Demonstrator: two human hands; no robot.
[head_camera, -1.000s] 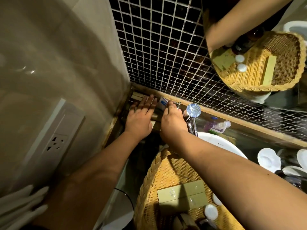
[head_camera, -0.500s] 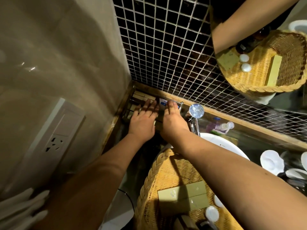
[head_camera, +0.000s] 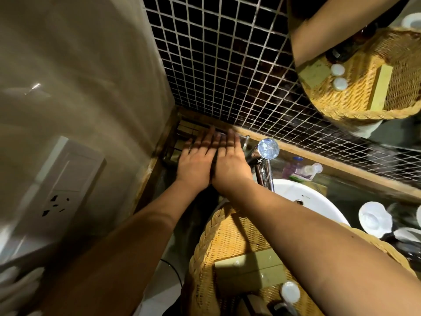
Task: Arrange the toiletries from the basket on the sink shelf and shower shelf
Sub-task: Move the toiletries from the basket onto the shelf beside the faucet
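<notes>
My left hand (head_camera: 196,160) and my right hand (head_camera: 229,159) lie flat side by side, fingers stretched out, over small pale boxes (head_camera: 186,130) lined up on the wire sink shelf (head_camera: 169,156) in the wall corner. Neither hand grips anything; what lies under the palms is hidden. Below my right forearm stands the wicker basket (head_camera: 205,252). It holds two olive-green flat boxes (head_camera: 248,270), a white bottle cap (head_camera: 290,291) and a dark item at the bottom edge.
A chrome tap (head_camera: 265,156) rises just right of my right hand above the white basin (head_camera: 307,201). A clear bottle with a purple label (head_camera: 303,171) lies behind the tap. A wall socket (head_camera: 59,195) sits at left. A mirror (head_camera: 364,65) at upper right reflects the basket.
Both hands have come together and flattened over the shelf items; the right hand opened its fingers and now covers the blue-and-white item seen earlier. The view shifted slightly.
</notes>
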